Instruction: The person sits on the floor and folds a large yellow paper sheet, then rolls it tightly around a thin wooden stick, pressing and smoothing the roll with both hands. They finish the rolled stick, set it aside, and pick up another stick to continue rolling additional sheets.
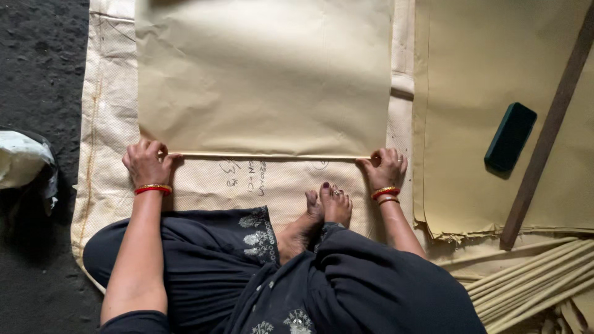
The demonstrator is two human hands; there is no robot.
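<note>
I see left hand [146, 162] and right hand [385, 166] each pinching one end of thin stick [266, 156], laid along near edge of tan paper sheet [263, 74]. My read: rolling barely begun, sheet flat beyond hands. Rolled tubes [532, 278] piled right of right hand, paper stack [489, 93] beyond.

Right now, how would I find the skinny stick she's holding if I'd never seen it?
Find the big tan paper sheet on the woven mat. Along its near edge lies a thin pale stick, pinched by the left hand and right hand. The other sticks lie bundled, untouched.
</note>
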